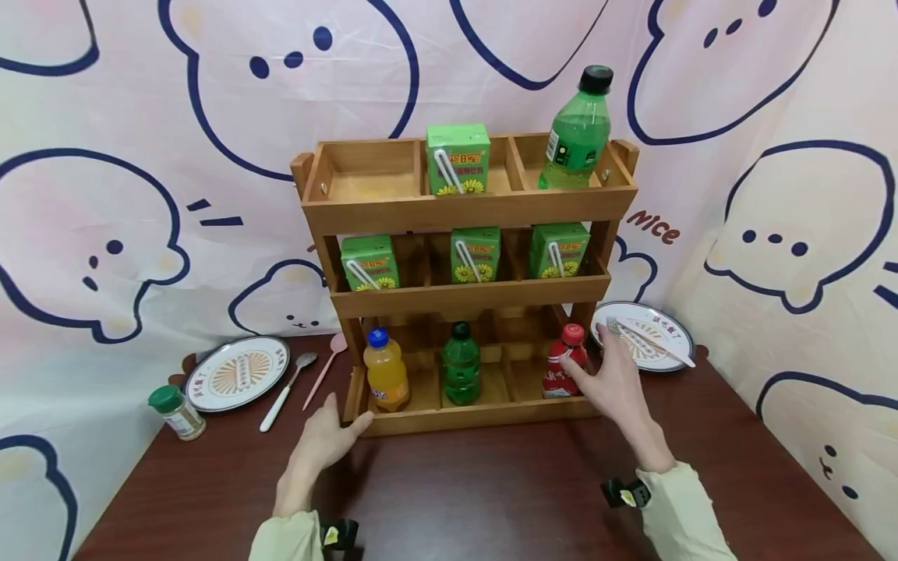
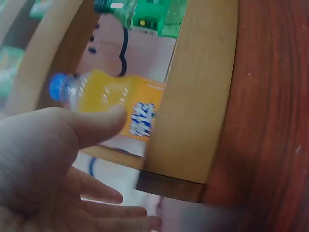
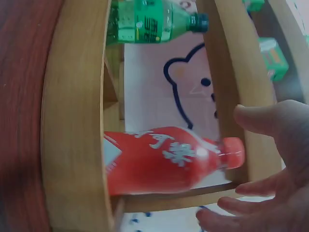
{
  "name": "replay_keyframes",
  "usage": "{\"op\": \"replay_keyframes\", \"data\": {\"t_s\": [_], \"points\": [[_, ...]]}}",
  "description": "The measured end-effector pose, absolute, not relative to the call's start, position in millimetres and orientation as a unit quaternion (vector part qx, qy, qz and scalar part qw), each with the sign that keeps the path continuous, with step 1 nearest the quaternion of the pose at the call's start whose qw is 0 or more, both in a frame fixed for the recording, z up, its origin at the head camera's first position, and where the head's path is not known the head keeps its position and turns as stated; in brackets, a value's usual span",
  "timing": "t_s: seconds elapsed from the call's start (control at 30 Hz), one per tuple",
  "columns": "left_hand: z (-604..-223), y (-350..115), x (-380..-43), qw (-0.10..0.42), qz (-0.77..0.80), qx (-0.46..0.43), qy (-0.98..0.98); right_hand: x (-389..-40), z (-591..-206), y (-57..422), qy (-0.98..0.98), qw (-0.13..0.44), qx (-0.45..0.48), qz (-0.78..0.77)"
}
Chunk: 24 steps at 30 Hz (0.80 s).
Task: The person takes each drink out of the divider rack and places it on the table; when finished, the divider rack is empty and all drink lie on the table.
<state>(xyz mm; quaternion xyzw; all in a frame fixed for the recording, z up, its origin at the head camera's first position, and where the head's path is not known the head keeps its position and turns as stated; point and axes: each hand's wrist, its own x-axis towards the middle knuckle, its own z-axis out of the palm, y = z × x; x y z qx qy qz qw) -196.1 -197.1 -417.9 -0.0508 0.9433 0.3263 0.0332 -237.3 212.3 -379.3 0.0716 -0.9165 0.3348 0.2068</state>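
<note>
A three-tier wooden rack stands on the dark table. By its lower left corner is my left hand, fingers extended and nothing in its grasp; the orange soda bottle stands just beyond the thumb. My right hand is at the lower right end, thumb and fingers spread around the side of the red-capped cola bottle, with a gap showing between them in the right wrist view. A small green bottle occupies the middle bottom compartment.
Green drink cartons, one on top and several on the middle tier, sit beside a larger green bottle. Left are a plate, a spice jar, a white-handled spoon and a pink spoon. Right, a fork lies on another plate.
</note>
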Motion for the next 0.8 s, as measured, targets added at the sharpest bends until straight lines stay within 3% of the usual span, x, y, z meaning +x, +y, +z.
{"op": "replay_keyframes", "data": {"t_s": [0.27,0.8], "points": [[-440,-210,-208,0.026,0.371,-0.017,0.928,-255,-402,218,-0.913,0.141,0.073,0.375],[-451,-225,-209,0.032,0.513,-0.025,0.858,-266,-424,216,-0.911,0.158,0.017,0.38]]}}
